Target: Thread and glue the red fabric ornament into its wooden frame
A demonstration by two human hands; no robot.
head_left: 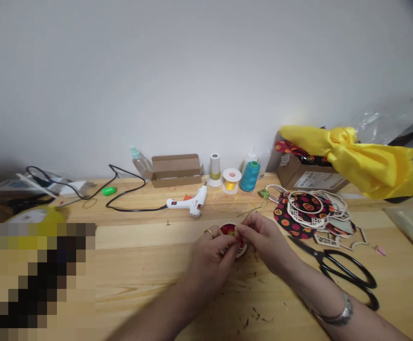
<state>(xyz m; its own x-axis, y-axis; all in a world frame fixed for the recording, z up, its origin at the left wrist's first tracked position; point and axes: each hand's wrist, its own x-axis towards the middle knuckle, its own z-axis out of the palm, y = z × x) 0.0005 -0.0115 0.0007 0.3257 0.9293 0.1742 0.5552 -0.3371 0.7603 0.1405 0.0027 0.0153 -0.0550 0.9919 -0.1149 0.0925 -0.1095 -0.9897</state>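
Observation:
Over the middle of the table, my left hand [213, 253] is closed on a small round ornament [230, 229] with red patterned fabric and a pale openwork rim. A gold ring is on one of its fingers. My right hand [265, 239] meets it from the right, thumb and forefinger pinched together at the ornament's edge. A thin yellow-green cord [252, 209] sticks out beyond those fingertips. The fingers cover much of the ornament, so where the cord joins it is hidden. To the right of my right wrist lie black-handled scissors [322, 258].
A white glue gun [188, 203] with a black cable lies beyond my hands. Behind it stand a cardboard box [176, 170], a yellow cord spool [232, 177] and a teal thread cone [250, 176]. Patterned fabric and openwork frames [308, 213] pile up at right, below yellow cloth [370, 158].

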